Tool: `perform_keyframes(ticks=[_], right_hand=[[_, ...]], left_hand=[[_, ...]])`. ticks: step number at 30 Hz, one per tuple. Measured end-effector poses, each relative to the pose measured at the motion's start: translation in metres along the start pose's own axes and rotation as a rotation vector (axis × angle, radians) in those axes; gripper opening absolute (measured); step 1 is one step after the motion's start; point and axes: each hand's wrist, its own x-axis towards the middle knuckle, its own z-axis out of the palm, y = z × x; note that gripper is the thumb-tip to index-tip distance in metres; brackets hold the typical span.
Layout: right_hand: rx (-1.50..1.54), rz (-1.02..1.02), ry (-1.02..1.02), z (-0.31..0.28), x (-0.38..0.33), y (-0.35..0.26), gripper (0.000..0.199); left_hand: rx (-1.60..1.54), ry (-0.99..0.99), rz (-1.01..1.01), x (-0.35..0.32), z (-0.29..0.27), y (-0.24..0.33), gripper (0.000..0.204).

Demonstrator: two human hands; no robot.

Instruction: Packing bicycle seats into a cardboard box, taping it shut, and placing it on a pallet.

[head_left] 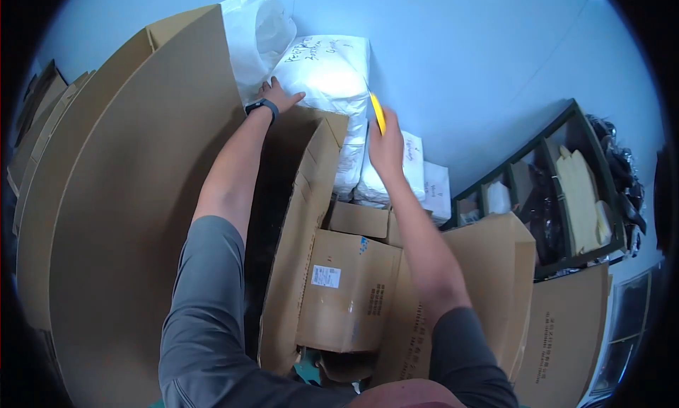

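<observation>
My left hand (278,96), with a dark watch on the wrist, lies spread against the near left side of a large white plastic sack (322,72). The sack is plump, has handwriting on it and tops a stack by the wall. My right hand (386,140) is closed around a yellow utility knife (378,113), held at the sack's right edge. Its blade is too thin to make out clearly. Left of the sack stands a crumpled, translucent white plastic bag (258,40), its mouth gaping.
A tall cardboard sheet (141,174) rises on my left, with an opened carton (300,196) beside it. Below lies a taped cardboard box (346,288). More white packages (414,171) sit right of the stack. A dark shelf rack (544,196) stands farther right, behind a large carton (488,266).
</observation>
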Motion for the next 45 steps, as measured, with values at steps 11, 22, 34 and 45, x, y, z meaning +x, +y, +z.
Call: perform_keyframes(ticks=[11,22,34,45], right_hand=[[-0.318,-0.114,0.191,0.180,0.169,0.092,0.031],[-0.157,-0.160,0.294,0.144,0.215,0.195,0.036],[0.070,0.009,0.201,0.089,0.230,0.222,0.036],[-0.072,0.110,0.185,0.081,0.229,0.212,0.036]], left_hand=[[0.055,0.080,0.071,0.057,0.040,-0.035,0.147],[-0.190,0.193,0.181,0.012,0.056,0.028,0.119],[-0.076,0.406,0.253,0.026,0.061,0.048,0.095],[0.375,0.054,0.525,-0.172,0.051,0.041,0.038]])
